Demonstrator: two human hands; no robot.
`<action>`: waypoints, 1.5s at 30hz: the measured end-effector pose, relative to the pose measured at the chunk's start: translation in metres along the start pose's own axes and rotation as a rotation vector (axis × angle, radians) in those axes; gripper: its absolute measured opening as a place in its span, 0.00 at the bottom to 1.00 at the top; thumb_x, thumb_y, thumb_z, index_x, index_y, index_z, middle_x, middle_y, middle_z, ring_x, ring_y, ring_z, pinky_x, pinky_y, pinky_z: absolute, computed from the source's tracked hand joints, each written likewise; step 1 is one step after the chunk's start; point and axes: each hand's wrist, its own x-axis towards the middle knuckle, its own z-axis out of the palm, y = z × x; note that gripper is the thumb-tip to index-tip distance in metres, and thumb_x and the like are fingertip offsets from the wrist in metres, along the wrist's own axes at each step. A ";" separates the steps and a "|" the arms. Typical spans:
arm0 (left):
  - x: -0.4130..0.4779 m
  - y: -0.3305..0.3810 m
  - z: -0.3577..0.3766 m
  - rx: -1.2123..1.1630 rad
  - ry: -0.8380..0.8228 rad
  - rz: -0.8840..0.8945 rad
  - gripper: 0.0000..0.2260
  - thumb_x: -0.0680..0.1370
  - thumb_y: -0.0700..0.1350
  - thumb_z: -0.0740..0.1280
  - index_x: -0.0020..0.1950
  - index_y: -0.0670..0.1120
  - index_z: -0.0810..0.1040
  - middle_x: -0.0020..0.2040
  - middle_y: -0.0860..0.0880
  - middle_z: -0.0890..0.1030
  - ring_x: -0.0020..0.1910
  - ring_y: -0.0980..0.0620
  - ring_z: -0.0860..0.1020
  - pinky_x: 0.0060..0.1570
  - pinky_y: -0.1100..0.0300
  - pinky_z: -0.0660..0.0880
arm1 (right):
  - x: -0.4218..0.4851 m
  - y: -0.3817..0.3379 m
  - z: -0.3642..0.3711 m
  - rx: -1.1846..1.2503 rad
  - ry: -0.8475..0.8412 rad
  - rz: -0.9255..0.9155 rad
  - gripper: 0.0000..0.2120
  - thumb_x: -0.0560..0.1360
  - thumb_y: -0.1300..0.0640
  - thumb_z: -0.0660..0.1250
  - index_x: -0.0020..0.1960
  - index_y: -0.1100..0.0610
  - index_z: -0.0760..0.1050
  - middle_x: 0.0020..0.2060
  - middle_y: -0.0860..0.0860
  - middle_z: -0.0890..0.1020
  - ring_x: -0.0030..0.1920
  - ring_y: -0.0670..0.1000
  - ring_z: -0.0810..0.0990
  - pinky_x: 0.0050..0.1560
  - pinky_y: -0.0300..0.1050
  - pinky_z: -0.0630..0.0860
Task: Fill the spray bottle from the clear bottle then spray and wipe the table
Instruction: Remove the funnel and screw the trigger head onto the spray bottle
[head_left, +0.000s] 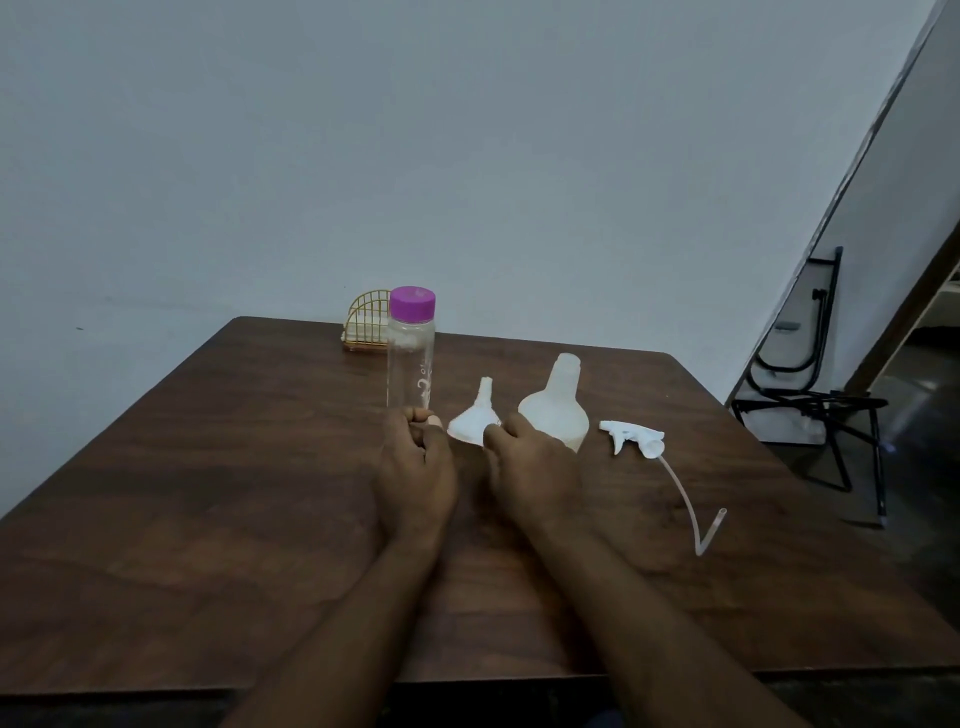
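Observation:
A clear bottle (410, 358) with a purple cap stands upright on the brown table (208, 467). My left hand (415, 467) has its fingers curled at the bottle's base, which it hides. A white funnel (470, 423) sits spout-up just right of the bottle, and my right hand (535, 467) pinches its near rim. Behind that hand stands the translucent spray bottle (558, 400), its neck uncovered. Its white spray head (631, 436), with a long bent tube, lies on the table to the right.
A small gold wire holder (366, 325) stands at the table's far edge behind the clear bottle. A grey wall rises behind the table. A folded black metal frame (810, 395) leans off the table's right side.

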 end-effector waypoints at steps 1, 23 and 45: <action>0.000 0.000 0.001 0.004 -0.003 0.001 0.03 0.82 0.46 0.65 0.55 0.50 0.77 0.46 0.53 0.82 0.45 0.50 0.81 0.44 0.54 0.75 | -0.001 0.001 0.002 -0.018 -0.045 0.010 0.05 0.70 0.64 0.75 0.44 0.57 0.81 0.39 0.53 0.81 0.31 0.59 0.79 0.26 0.43 0.66; -0.014 0.013 0.073 0.262 -0.482 0.344 0.35 0.78 0.60 0.71 0.80 0.50 0.62 0.77 0.56 0.67 0.77 0.50 0.65 0.57 0.49 0.75 | -0.035 0.082 -0.042 0.170 0.206 0.477 0.04 0.75 0.60 0.74 0.49 0.56 0.82 0.48 0.50 0.85 0.51 0.54 0.81 0.54 0.46 0.75; -0.005 0.004 0.086 0.236 -0.545 0.302 0.38 0.70 0.67 0.71 0.77 0.62 0.62 0.69 0.56 0.74 0.63 0.53 0.76 0.52 0.54 0.76 | 0.016 0.122 -0.036 0.340 -0.002 0.931 0.15 0.76 0.59 0.71 0.62 0.54 0.80 0.57 0.53 0.85 0.55 0.55 0.81 0.48 0.40 0.74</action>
